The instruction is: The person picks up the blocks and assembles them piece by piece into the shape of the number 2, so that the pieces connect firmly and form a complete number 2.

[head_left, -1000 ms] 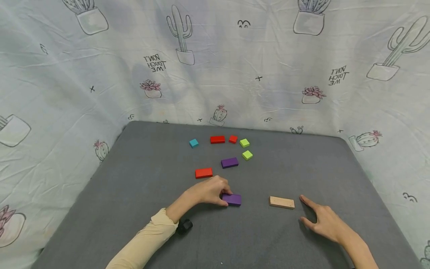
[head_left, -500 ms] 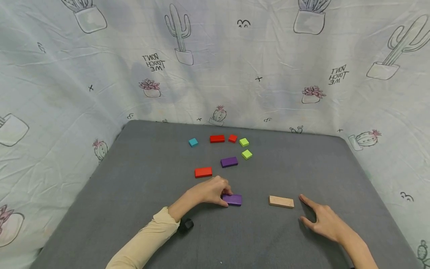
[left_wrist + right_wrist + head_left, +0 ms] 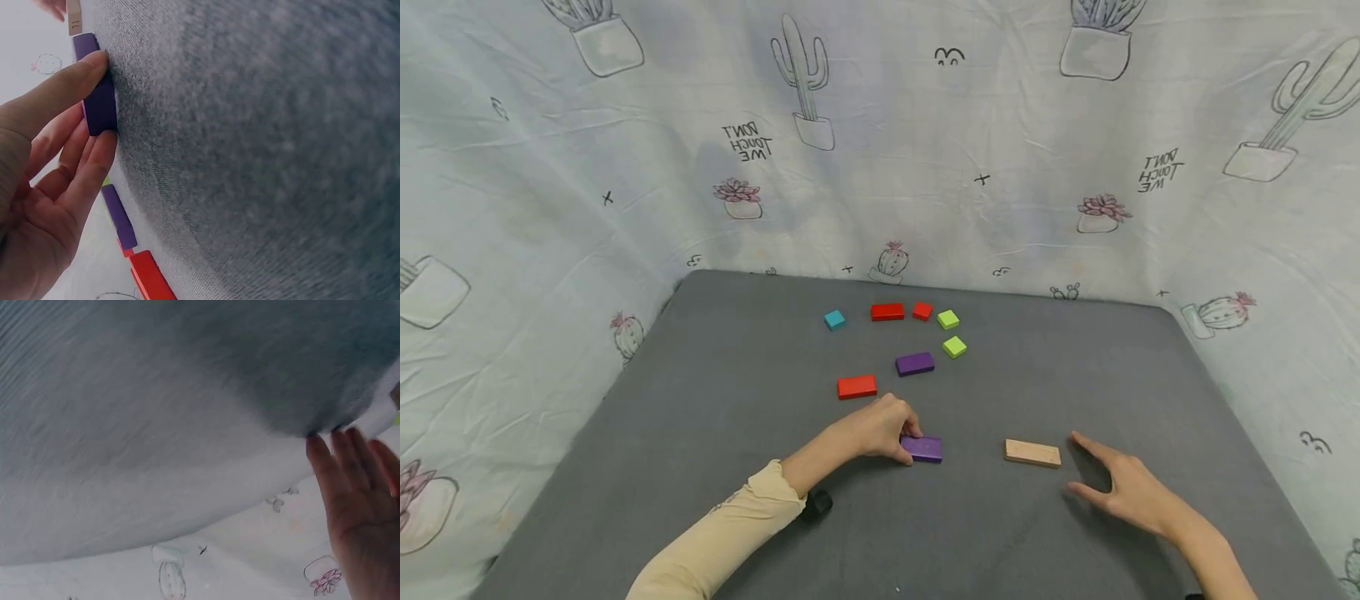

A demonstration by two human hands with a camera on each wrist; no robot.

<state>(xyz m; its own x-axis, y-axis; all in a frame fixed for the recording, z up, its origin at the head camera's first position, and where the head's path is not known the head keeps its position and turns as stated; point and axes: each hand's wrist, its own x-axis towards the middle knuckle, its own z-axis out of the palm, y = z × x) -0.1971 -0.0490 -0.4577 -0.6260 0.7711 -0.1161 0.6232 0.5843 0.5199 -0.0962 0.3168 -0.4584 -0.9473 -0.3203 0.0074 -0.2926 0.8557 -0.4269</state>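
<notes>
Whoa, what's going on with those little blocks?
Someone's left hand is pinching a purple block on the gray table. Their right hand holds nothing, its thumb apart from its fingers, near a wooden block. Farther back are red blocks, green blocks, a blue block and a second purple block.

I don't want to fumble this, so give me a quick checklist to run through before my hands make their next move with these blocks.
1. Left hand has hold of the near purple block: ok, thumb and fingers pinch it.
2. Right hand has hold of the wooden block: not ok, the fingers are apart from it.
3. Gap between those two blocks: ok, bare table shows between them.
4. Far purple block clear of both hands: ok, it lies beyond the left hand, untouched.
5. Underside of the near purple block: cannot tell, it is hidden.
</notes>
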